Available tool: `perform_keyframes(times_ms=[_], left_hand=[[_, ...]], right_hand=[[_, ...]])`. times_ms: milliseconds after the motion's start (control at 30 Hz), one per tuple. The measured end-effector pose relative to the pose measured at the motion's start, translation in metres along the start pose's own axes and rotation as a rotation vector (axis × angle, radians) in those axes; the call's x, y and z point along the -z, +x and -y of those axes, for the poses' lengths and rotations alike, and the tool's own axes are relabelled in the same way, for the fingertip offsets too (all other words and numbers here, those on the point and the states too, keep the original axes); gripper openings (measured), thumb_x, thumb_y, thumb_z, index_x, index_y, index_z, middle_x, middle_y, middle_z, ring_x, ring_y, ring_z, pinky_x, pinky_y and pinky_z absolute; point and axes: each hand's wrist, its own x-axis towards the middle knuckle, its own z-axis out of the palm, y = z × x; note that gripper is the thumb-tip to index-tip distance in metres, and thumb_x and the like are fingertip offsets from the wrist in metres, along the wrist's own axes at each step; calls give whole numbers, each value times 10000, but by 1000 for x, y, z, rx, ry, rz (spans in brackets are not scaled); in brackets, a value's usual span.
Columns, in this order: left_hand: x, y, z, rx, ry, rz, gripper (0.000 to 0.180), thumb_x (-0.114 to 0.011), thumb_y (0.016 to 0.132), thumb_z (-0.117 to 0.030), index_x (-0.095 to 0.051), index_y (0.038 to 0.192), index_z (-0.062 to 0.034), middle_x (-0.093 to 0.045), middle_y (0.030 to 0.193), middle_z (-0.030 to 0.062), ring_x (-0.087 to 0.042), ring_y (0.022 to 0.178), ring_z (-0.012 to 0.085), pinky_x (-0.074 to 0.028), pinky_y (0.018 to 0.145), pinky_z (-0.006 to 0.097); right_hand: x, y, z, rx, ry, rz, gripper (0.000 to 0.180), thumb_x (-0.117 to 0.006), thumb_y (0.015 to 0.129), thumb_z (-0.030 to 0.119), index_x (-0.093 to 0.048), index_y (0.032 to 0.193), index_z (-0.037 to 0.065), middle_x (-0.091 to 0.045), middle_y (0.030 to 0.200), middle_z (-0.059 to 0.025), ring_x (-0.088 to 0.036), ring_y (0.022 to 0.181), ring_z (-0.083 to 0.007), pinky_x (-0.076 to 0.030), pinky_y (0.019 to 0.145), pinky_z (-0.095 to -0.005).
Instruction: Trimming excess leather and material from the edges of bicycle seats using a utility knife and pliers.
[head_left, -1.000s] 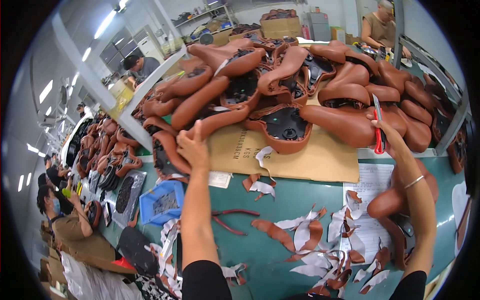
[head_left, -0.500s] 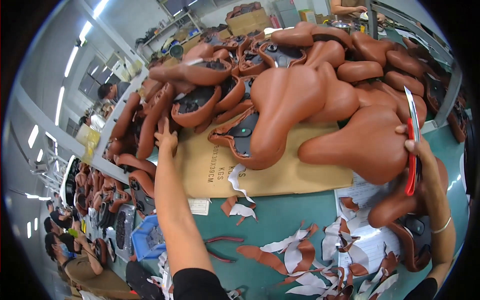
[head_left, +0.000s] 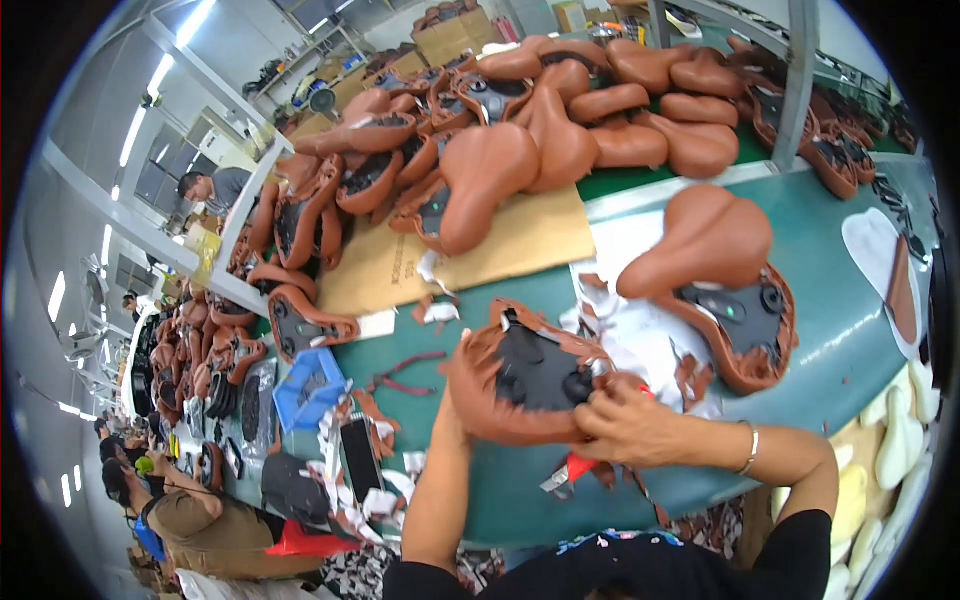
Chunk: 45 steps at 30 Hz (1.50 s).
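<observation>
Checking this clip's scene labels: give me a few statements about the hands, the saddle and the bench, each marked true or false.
1. Both hands hold a brown saddle turned underside up. True.
2. The right hand also grips a red-handled tool. True.
3. The bench top is yellow. False: it is green.
4. A blue tray sits to the left of the left hand. True.
5. The sheet of cardboard is bare. False: saddles lie on it.

Head view, seemingly close, downward
</observation>
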Motion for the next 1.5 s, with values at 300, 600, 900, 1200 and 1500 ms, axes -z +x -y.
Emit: perform_keyframes(times_ms=[300, 600, 900, 1200, 1500], left_hand=[[-19, -61, -39, 494, -651, 31, 802, -642, 816, -368, -257, 1395, 30, -449, 1275, 108, -460, 1140, 175, -384, 941, 299], [-16, -56, -75, 595, -245, -63, 547, -674, 781, -383, -517, 1082, 45, -588, 939, 99, -545, 834, 148, -447, 750, 264], [-40, -119, -96, 605, -271, -436, 380, -649, 795, -254, -528, 1023, 24, -532, 821, 32, -490, 701, 92, -407, 622, 242], [-64, -169, -100, 419, -381, -623, 627, -644, 817, -181, -321, 1298, 60, -435, 1212, 142, -470, 1075, 204, -379, 936, 318], [-59, -172, -99, 146, 509, -502, 500, -739, 681, -147, -508, 1105, -18, -525, 1013, 124, -504, 934, 297, -370, 869, 399]], right_hand=[[-4, -71, 65, -891, 625, -312, 437, -664, 783, 134, -552, 1206, 117, -647, 965, -124, -641, 768, -276, -512, 662, -348], [17, -54, 48, -468, 2, 269, 671, -537, 792, 87, -295, 1413, 166, -510, 717, -130, -566, 568, -279, -436, 448, -374], [-15, -63, 158, -963, 188, 188, 633, -505, 795, 29, -300, 1392, 79, -573, 850, -254, -590, 670, -415, -481, 576, -487], [-3, 1, 116, -794, 353, -306, 661, -666, 759, 68, -365, 1348, 83, -606, 1011, -219, -639, 830, -299, -498, 752, -340], [-2, -18, 68, -1195, 987, -559, 628, -587, 765, 34, -350, 1346, 67, -571, 870, -56, -535, 618, -80, -444, 491, -209]])
